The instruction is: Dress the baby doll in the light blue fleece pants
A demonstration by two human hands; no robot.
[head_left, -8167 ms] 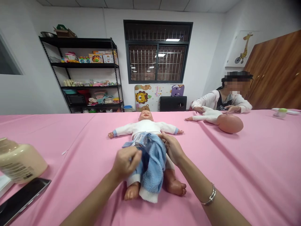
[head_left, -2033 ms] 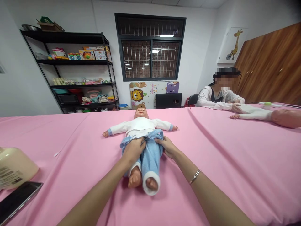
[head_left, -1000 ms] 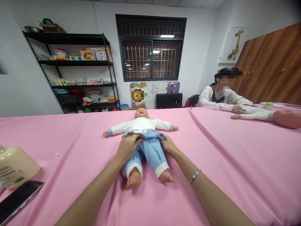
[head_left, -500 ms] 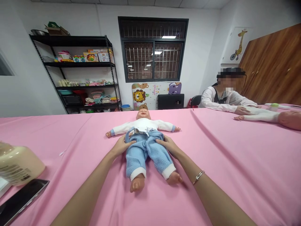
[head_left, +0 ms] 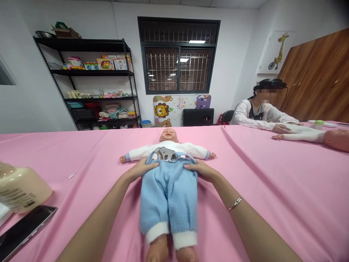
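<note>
Big pink table (head_left: 272,189) fills most of the view; black shelving (head_left: 89,83) full of toys stands against the back wall, with a barred window (head_left: 178,54) beside it; another person (head_left: 263,111) sits at the far right with a 2nd doll (head_left: 321,136) lying in front of them. The baby doll (head_left: 167,160) lies flat on its back mid-table, arms spread, feet toward the camera, wearing fluffy blue pants (head_left: 169,196) and a white top. Left hand (head_left: 141,169) and right hand (head_left: 201,170) both pinch the pants' waistband at the hips, fingers curled shut on the fabric, thumbs on top. At the far left sit a cream bottle (head_left: 21,187) on its side and a dark phone (head_left: 24,231) just beside it.
</note>
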